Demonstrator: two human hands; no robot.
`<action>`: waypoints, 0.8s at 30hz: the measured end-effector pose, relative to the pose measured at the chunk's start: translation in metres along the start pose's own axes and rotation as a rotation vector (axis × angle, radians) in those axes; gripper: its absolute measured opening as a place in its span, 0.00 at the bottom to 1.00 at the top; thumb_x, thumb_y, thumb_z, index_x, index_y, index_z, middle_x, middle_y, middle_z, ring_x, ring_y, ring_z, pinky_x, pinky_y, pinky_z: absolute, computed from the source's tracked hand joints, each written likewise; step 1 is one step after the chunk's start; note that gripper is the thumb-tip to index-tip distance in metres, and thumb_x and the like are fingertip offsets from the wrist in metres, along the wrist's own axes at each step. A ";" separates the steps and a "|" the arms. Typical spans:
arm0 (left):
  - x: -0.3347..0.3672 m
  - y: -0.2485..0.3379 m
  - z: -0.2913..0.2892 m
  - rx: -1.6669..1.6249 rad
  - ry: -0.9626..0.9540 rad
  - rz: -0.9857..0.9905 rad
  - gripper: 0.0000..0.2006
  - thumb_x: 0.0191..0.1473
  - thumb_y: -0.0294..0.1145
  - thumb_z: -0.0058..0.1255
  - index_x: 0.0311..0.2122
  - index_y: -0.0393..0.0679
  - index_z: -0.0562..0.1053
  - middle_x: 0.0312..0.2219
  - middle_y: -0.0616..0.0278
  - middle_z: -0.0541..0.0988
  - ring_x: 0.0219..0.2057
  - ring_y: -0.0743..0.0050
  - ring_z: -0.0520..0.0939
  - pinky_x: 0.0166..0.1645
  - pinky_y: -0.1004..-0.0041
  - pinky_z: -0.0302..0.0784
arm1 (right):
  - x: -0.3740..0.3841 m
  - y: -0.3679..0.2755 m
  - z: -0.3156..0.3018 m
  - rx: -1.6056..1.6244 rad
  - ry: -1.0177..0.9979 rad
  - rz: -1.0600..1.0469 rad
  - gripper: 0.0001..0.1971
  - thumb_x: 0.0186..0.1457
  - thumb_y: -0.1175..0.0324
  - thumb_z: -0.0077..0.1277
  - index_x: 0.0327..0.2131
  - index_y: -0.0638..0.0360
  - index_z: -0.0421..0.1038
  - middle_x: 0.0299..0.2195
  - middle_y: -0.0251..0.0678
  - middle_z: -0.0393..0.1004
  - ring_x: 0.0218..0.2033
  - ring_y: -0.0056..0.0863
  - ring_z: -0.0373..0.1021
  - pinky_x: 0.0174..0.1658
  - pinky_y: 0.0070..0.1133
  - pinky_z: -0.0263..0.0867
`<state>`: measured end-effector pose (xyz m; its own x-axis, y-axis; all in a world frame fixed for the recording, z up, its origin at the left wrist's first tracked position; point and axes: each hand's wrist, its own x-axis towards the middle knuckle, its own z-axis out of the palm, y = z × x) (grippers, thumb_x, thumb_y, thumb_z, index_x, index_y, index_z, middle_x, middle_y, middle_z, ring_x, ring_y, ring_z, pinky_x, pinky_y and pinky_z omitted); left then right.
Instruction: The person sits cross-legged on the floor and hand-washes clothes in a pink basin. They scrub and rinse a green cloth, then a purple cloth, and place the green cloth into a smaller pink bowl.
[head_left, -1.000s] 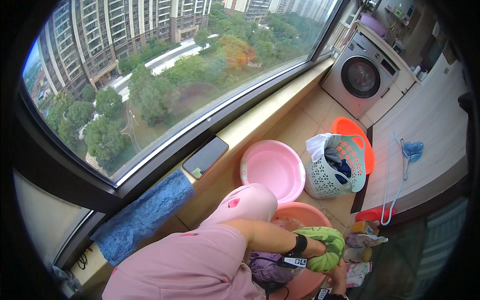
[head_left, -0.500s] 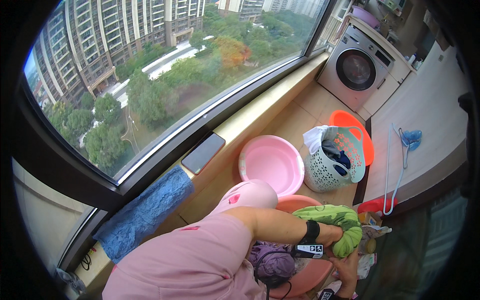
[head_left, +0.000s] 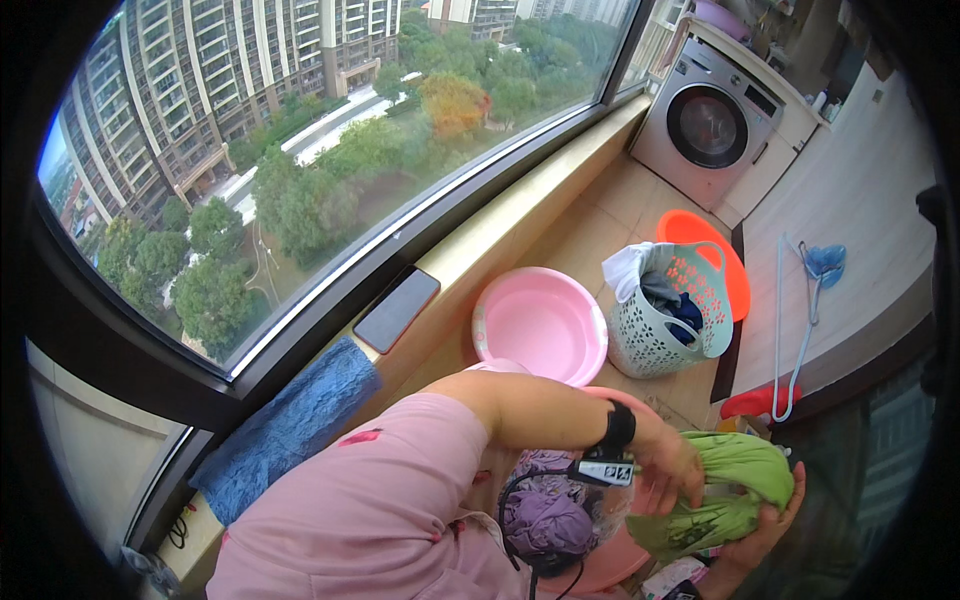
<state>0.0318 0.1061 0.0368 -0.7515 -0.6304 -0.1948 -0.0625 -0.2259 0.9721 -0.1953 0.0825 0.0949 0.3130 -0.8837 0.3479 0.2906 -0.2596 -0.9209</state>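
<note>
A wet-looking green garment (head_left: pixel 745 470) hangs bunched and spread between my hands, over the right side of a coral basin (head_left: pixel 632 402). My left hand (head_left: pixel 672 468) is closed on the garment's near-left part, fingers pointing down. On the other side, my right hand (head_left: pixel 768 528) grips the garment from below, with fingers curled round its right edge. In the basin lies a crumpled purple garment (head_left: pixel 548 520) with suds around it. A black strap with a cable circles my left wrist; my forearm hides part of the basin.
Beyond the basin stand a pink basin (head_left: pixel 545 322) and a pale green laundry basket (head_left: pixel 645 340) with clothes. An orange basin (head_left: pixel 735 275) leans behind the basket. A phone (head_left: pixel 398 310) and blue towel (head_left: pixel 290 425) lie on the ledge. A washing machine (head_left: pixel 705 125) stands farther back.
The green garment has gone from a tight twisted bundle to a looser, wider spread. My right hand has moved right and up, and my hands are farther apart.
</note>
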 end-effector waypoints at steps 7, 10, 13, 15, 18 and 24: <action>-0.017 0.004 -0.064 0.174 0.520 0.136 0.18 0.61 0.37 0.43 0.52 0.44 0.75 0.31 0.57 0.83 0.27 0.72 0.85 0.28 0.73 0.80 | 0.002 0.009 0.009 -0.164 0.020 0.004 0.34 0.52 0.64 0.48 0.63 0.64 0.55 0.53 0.44 0.68 0.51 0.36 0.69 0.52 0.30 0.69; -0.021 0.005 -0.075 -0.059 0.516 0.279 0.12 0.60 0.37 0.44 0.44 0.45 0.76 0.29 0.60 0.83 0.23 0.71 0.84 0.21 0.73 0.76 | 0.008 0.010 0.011 0.111 -0.112 0.040 0.30 0.53 0.69 0.46 0.60 0.66 0.58 0.52 0.44 0.69 0.50 0.34 0.70 0.54 0.29 0.67; -0.031 0.012 -0.081 0.112 0.636 0.275 0.15 0.58 0.33 0.48 0.49 0.43 0.75 0.30 0.61 0.82 0.27 0.74 0.84 0.28 0.75 0.77 | 0.016 0.017 0.016 -0.562 0.064 -0.059 0.26 0.52 0.76 0.45 0.56 0.68 0.64 0.51 0.43 0.70 0.49 0.30 0.69 0.54 0.26 0.65; -0.035 0.016 -0.075 0.282 0.650 0.340 0.20 0.56 0.32 0.51 0.54 0.44 0.72 0.34 0.59 0.82 0.33 0.71 0.84 0.37 0.71 0.80 | 0.012 0.020 0.024 -0.702 0.039 -0.120 0.25 0.50 0.79 0.46 0.54 0.68 0.66 0.50 0.42 0.71 0.49 0.28 0.69 0.55 0.25 0.64; -0.030 0.020 -0.057 0.616 0.645 0.592 0.34 0.47 0.33 0.60 0.62 0.47 0.64 0.45 0.53 0.78 0.48 0.59 0.78 0.52 0.63 0.75 | 0.007 0.015 0.031 -0.798 0.032 -0.231 0.27 0.46 0.81 0.48 0.54 0.67 0.67 0.51 0.41 0.71 0.51 0.30 0.69 0.57 0.27 0.63; -0.015 0.013 -0.017 0.796 0.726 0.642 0.40 0.42 0.34 0.63 0.63 0.53 0.60 0.50 0.52 0.74 0.55 0.48 0.71 0.53 0.52 0.69 | 0.001 0.012 0.048 -0.923 -0.123 -0.393 0.33 0.43 0.80 0.49 0.58 0.64 0.63 0.56 0.42 0.68 0.55 0.34 0.67 0.60 0.29 0.61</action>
<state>0.0541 0.0999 0.0505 -0.2746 -0.7803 0.5618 -0.3881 0.6245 0.6777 -0.1476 0.0973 0.0924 0.4519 -0.6383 0.6232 -0.4038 -0.7693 -0.4952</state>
